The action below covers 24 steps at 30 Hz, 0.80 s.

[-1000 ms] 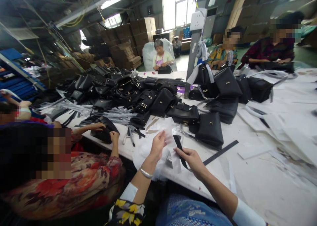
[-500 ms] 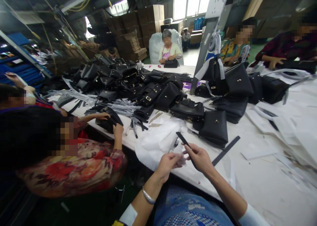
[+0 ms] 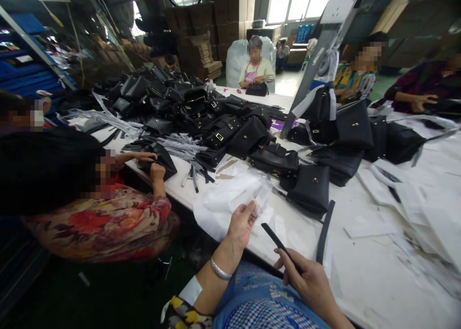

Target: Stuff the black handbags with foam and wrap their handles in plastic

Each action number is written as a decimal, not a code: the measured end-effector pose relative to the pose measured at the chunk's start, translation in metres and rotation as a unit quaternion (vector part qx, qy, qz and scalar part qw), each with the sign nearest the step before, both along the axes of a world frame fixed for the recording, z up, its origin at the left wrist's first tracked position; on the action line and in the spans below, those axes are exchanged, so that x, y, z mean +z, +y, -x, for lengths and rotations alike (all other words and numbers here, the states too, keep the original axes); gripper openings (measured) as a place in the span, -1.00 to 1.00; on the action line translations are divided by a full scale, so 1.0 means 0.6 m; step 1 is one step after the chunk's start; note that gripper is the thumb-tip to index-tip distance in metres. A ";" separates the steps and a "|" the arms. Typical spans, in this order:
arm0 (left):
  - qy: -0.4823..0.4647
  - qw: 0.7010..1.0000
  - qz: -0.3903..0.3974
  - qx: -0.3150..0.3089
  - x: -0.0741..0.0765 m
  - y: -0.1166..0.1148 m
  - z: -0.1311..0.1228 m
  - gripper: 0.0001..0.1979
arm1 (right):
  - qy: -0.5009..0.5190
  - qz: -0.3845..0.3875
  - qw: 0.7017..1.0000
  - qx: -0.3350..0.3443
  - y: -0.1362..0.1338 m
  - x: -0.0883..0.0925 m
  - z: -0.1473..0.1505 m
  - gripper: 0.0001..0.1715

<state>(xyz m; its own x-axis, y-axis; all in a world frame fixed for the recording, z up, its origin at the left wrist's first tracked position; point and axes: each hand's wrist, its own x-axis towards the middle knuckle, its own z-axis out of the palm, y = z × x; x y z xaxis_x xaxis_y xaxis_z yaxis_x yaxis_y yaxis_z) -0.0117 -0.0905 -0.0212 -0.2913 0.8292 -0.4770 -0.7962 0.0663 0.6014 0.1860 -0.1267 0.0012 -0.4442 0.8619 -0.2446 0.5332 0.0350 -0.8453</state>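
My right hand (image 3: pixel 310 283) is closed round a flat black strap (image 3: pixel 279 243) near the table's front edge; the strap's free end points up and left. My left hand (image 3: pixel 242 223), a silver bangle on its wrist, pinches a clear plastic sleeve (image 3: pixel 260 200) and lifts it off the table. The sleeve hangs over a heap of white wrapping material (image 3: pixel 223 201). A small black handbag (image 3: pixel 309 188) sits just beyond, right of the sleeve. The strap and the sleeve are apart.
A big heap of black handbags (image 3: pixel 201 115) covers the middle of the white table (image 3: pixel 374 266). A person in a red floral top (image 3: pixel 104 223) works a bag at my left. Other people sit across the table. White paper sheets (image 3: pixel 425 194) lie at right.
My right hand has drawn the black strap back toward me, out of the plastic sleeve. My left hand has risen with the sleeve. My head has turned slightly left and down.
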 end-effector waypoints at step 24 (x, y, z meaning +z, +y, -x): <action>0.045 0.998 -0.020 -0.045 0.020 -0.029 -0.073 -0.63 | 0.167 0.128 0.977 -0.024 0.062 0.015 0.041 -0.03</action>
